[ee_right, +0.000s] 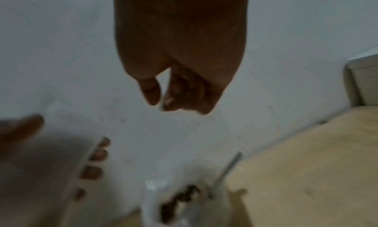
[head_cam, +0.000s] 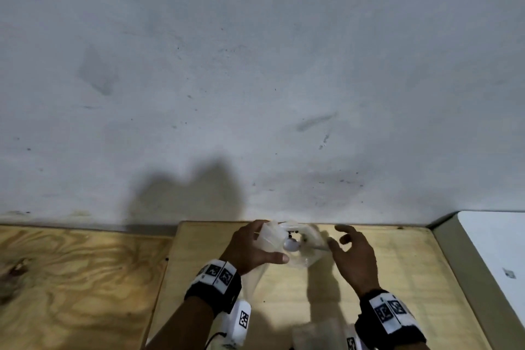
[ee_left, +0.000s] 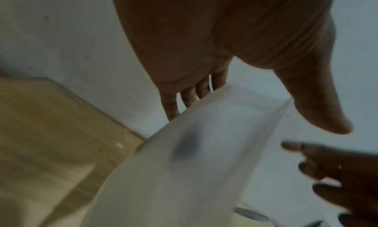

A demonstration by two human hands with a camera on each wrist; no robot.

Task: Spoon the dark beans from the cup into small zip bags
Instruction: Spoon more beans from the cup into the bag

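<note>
My left hand [head_cam: 270, 241] holds a translucent zip bag [head_cam: 271, 234] up near the wall. In the left wrist view the bag [ee_left: 204, 149] lies between the thumb and the fingers [ee_left: 192, 97] behind it. Just right of the bag stands a clear cup [head_cam: 308, 257] with dark beans [ee_right: 180, 198] inside. A metal spoon [ee_right: 229, 170] leans in the cup with its handle pointing up to the right. My right hand [head_cam: 336, 236] hovers right of the cup, fingers loosely curled, holding nothing. The thumb is close to the spoon handle.
The cup stands on a light plywood board [head_cam: 397, 278] against a grey wall [head_cam: 255, 94]. A darker plywood table [head_cam: 71, 278] lies to the left, and a white-topped surface [head_cam: 497, 250] borders the right. Something translucent [head_cam: 315, 332], perhaps more bags, lies at the near edge.
</note>
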